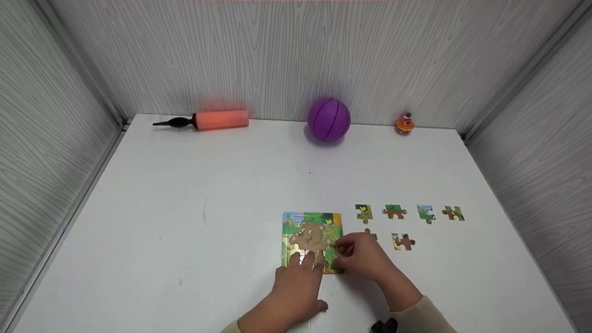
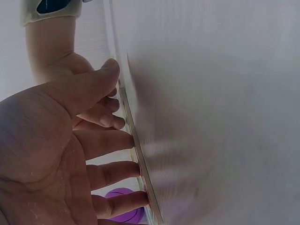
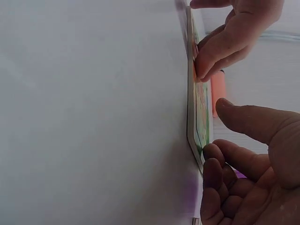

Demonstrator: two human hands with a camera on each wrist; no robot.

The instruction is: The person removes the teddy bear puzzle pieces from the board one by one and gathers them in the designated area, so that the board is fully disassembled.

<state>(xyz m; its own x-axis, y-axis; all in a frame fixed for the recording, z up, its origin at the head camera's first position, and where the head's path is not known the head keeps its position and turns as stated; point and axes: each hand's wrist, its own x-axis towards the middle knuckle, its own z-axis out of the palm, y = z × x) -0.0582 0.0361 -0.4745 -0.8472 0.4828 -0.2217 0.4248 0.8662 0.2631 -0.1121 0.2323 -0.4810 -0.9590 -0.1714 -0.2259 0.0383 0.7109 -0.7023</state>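
Observation:
A square jigsaw board (image 1: 312, 221) with a cartoon bear picture lies near the front of the table. My left hand (image 1: 299, 286) rests on its lower part, several straight fingertips touching the picture and the thumb spread out to the side. At the board's right edge is my right hand (image 1: 365, 256). In the right wrist view, the bent fingers (image 3: 213, 171) of that hand meet the board's edge, while its thumb (image 3: 234, 112) stands apart from them. No piece shows between thumb and fingers there. Just beyond the right hand, a brown jigsaw piece (image 1: 370, 234) is partly hidden.
Loose jigsaw pieces lie right of the board, among them a yellow-and-green piece (image 1: 364, 212), a bear-paw piece (image 1: 394, 212) and a brown piece (image 1: 404, 242). Along the back wall are an orange hand pump (image 1: 222, 119), a purple ball (image 1: 329, 119) and a small toy figure (image 1: 405, 124).

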